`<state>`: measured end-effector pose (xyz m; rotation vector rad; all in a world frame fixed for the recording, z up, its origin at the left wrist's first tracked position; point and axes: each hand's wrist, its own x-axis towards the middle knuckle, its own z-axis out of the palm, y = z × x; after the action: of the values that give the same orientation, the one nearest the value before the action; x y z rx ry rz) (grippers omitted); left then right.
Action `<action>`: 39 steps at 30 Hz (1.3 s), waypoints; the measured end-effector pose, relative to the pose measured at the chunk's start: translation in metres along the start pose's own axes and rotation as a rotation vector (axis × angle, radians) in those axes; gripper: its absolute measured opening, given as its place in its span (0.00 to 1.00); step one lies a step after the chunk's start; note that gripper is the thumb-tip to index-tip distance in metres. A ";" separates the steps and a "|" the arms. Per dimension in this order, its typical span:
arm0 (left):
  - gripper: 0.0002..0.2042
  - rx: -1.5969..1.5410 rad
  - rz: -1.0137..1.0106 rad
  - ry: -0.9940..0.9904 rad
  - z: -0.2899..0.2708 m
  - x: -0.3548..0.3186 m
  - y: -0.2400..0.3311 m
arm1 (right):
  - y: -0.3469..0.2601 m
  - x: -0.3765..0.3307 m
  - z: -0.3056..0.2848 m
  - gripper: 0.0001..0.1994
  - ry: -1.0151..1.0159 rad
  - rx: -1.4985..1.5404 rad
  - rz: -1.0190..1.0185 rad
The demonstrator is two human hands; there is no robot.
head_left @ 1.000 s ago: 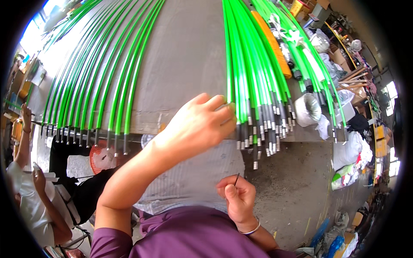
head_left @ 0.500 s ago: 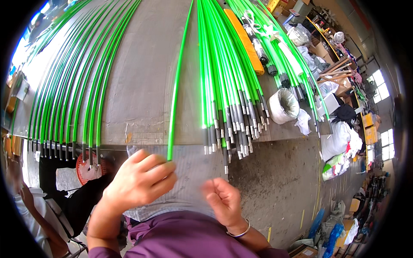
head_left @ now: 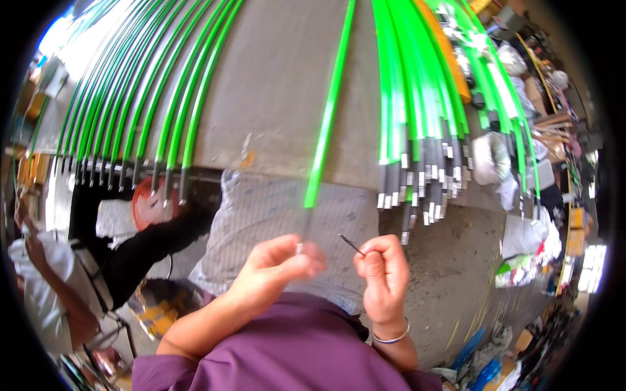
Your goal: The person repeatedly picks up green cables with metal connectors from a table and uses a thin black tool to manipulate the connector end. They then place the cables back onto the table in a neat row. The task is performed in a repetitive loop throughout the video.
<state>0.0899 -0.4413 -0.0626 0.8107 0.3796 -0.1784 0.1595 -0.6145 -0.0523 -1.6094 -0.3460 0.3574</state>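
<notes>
A single green rod (head_left: 326,137) with a dark end and silver tip slants down off the table toward me. My left hand (head_left: 280,260) is at that tip, its curled fingers blurred, so I cannot tell whether they grip it. Beside it on the right, my right hand (head_left: 383,277) pinches a short thin dark pin (head_left: 351,244) between thumb and forefinger, pointing up and left. A thick bundle of green rods (head_left: 417,98), dark-ended with silver tips, lies to the right of the single rod. More green rods (head_left: 156,111) are spread in a row on the left.
The grey table (head_left: 280,85) ends just beyond my hands. Striped grey cloth (head_left: 261,208) hangs at its edge by my lap. At left sits another person (head_left: 55,287), near a red basket (head_left: 149,202). Orange material (head_left: 450,52) and white bags (head_left: 525,238) are at right.
My view has shifted, so the table and rods appear farther right and higher. My left hand no longer covers the single rod's end. A dark pin now shows in my right hand.
</notes>
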 end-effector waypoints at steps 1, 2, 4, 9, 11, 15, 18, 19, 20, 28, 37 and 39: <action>0.13 -0.052 -0.003 0.015 0.001 -0.001 -0.001 | 0.000 -0.001 0.001 0.06 0.003 -0.038 0.005; 0.11 -0.064 -0.002 0.000 0.000 -0.002 0.000 | -0.001 -0.001 0.003 0.06 0.040 -0.047 -0.018; 0.08 -0.086 0.002 -0.039 -0.004 -0.003 0.000 | 0.000 -0.001 0.004 0.05 0.019 -0.077 -0.040; 0.06 -0.057 0.010 0.056 -0.002 -0.009 0.006 | -0.005 0.003 0.007 0.05 -0.042 -0.136 -0.039; 0.05 -0.031 -0.010 0.104 -0.002 -0.009 0.007 | -0.005 0.004 0.008 0.06 -0.053 -0.155 -0.050; 0.04 0.003 -0.008 0.133 -0.003 -0.011 0.006 | -0.005 0.003 0.009 0.06 -0.064 -0.203 -0.040; 0.04 0.023 0.001 0.125 -0.003 -0.011 0.007 | -0.004 0.002 0.010 0.06 -0.054 -0.222 -0.006; 0.04 0.032 0.002 0.123 -0.003 -0.011 0.007 | -0.004 0.002 0.010 0.06 -0.053 -0.217 0.002; 0.03 0.041 0.002 0.128 -0.003 -0.011 0.007 | -0.004 0.002 0.010 0.06 -0.052 -0.213 0.010; 0.04 0.071 0.075 0.130 -0.003 -0.010 0.005 | -0.001 -0.003 0.003 0.06 -0.037 -0.225 0.069; 0.05 0.227 0.239 0.124 -0.005 -0.006 -0.001 | -0.021 -0.005 0.001 0.05 -0.034 -0.425 -0.056; 0.05 0.278 0.252 0.142 -0.005 -0.006 0.001 | -0.025 -0.005 -0.001 0.05 -0.038 -0.442 -0.081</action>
<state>0.0830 -0.4370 -0.0624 1.1414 0.3874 0.0642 0.1549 -0.6159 -0.0271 -2.0142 -0.5454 0.2602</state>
